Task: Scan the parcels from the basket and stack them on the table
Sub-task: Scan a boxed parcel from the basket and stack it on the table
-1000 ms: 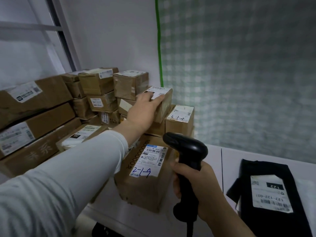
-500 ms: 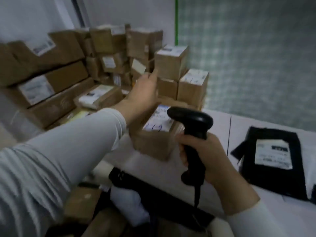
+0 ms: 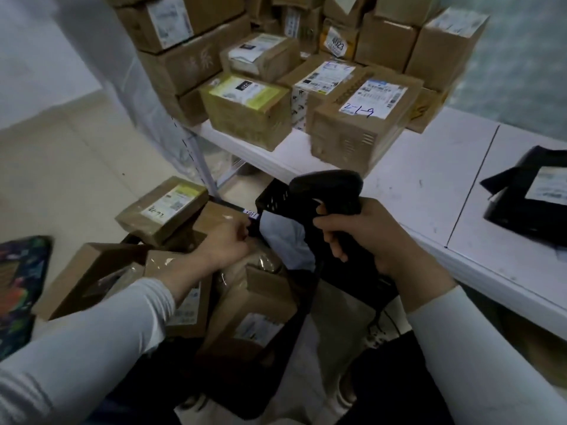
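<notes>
Parcels (image 3: pixel 162 210) in the basket (image 3: pixel 276 199), lower centre-left of frame: five brown cardboard boxes counted, lying tilted and overlapping. With them are one beige plastic-wrapped bundle (image 3: pixel 260 262) and one pale grey bag (image 3: pixel 285 243). The boxes are taped, and at least three show white printed labels. The topmost label has a yellow-green strip and handwritten digits.

Basket: one, black, perforated wall, just below the near edge of the desk (image 3: pixel 429 185).

Desk stack (image 3: pixel 359 118), upper centre: more than ten brown boxes, the rear ones cut off by the frame edge. The front box is hand-marked "2-1-9". Near it stands one yellow-green box (image 3: pixel 245 111).

Black mailer bag (image 3: pixel 534 207): one, with a white label, far right, well apart from the stack.

Scanner (image 3: pixel 331 191): one, black, above the basket.

Right hand (image 3: pixel 368 237): fingers clamped round the scanner's grip.

Left hand (image 3: pixel 227 243): down among the basket's boxes, fingers curled, tips hidden. Cannot tell whether they hold anything.
</notes>
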`<state>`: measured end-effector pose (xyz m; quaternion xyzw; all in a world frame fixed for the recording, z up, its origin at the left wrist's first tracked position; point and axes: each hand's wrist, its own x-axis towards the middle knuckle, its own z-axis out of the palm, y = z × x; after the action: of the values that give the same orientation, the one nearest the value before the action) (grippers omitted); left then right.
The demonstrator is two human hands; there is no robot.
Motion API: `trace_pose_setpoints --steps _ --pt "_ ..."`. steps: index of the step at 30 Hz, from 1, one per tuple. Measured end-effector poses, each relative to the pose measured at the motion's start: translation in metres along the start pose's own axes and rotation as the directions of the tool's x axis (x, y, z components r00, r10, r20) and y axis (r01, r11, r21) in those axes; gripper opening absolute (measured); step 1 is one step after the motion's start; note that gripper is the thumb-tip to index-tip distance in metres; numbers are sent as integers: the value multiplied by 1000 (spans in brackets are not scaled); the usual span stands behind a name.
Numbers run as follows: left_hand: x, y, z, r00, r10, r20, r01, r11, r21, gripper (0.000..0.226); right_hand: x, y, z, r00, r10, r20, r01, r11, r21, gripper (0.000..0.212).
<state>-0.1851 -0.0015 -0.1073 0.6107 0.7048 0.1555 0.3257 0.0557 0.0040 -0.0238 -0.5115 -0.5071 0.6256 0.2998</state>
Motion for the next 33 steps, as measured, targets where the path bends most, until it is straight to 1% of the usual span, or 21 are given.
trace_pose_setpoints --steps 1,2,3,4,5,7,8,9,11,12,14,17,18,20,22,24,27,28,30,31,33 --pt "-8 -11 6 995 -49 89 50 999 -9 17 0 2 3 1000 4 1 -4 1000 3 5" --pt "-14 -20 10 987 -93 130 94 996 -4 19 -1 4 6 1000 8 7 -8 1000 1 5" --pt "-17 -32 14 987 -98 127 99 995 -3 24 -1 5 9 1000 12 13 -12 1000 -1 5" --pt "-19 -41 16 992 -89 87 84 995 59 34 -1 6 11 1000 17 19 -17 1000 -2 5" --pt "-17 -53 16 996 -86 34 80 983 168 44 -1 7 14 999 21 28 -21 1000 -3 6" --pt "-19 -66 8 981 -163 -104 192 888 419 57 -1 10 21 998 27 50 -27 1000 -3 7" --pt "-20 -72 2 964 -226 -137 265 827 495 64 0 11 25 998 27 61 -27 1000 -8 9" --pt "-22 -76 -4 945 -293 -145 323 776 541 71 1 12 28 997 27 72 -26 999 -20 11" --pt "-26 -83 -12 905 -413 -102 393 720 573 78 2 14 33 996 23 90 -19 999 -37 12" --pt "-27 -86 -15 894 -441 -78 403 714 572 78 3 14 35 995 22 97 -18 999 -38 11" --pt "-30 -91 -19 900 -433 -56 383 721 577 78 5 15 40 994 26 109 -23 999 -30 8" --pt "-35 -95 -22 906 -395 -155 414 747 520 82 7 14 46 993 27 116 -24 999 -22 6" --pt "-36 -96 -23 894 -408 -185 445 760 474 86 8 13 49 992 29 119 -27 999 -22 7" --pt "-37 -101 -25 872 -451 -188 488 784 384 88 9 13 55 991 34 129 -31 999 -24 8" --pt "-37 -103 -27 874 -447 -189 486 797 359 79 11 12 61 989 36 143 -31 999 -36 10" --pt "-36 -105 -29 874 -426 -234 485 802 348 71 13 10 67 987 39 153 -32 998 -53 11" --pt "-39 -108 -32 862 -371 -346 474 831 291 72 17 7 77 985 45 165 -33 997 -70 11" --pt "-41 -110 -35 850 -312 -424 455 841 294 70 18 6 81 984 47 170 -35 997 -71 11" --pt "-45 -116 -44 782 -199 -591 454 832 320 67 21 3 88 982 50 185 -36 996 -76 12" --pt "-47 -121 -51 741 -199 -642 482 823 301 70 22 2 92 980 49 193 -33 996 -83 11" --pt "-50 -131 -67 678 -319 -662 576 791 208 82 23 -2 101 978 48 202 -27 994 -102 11"
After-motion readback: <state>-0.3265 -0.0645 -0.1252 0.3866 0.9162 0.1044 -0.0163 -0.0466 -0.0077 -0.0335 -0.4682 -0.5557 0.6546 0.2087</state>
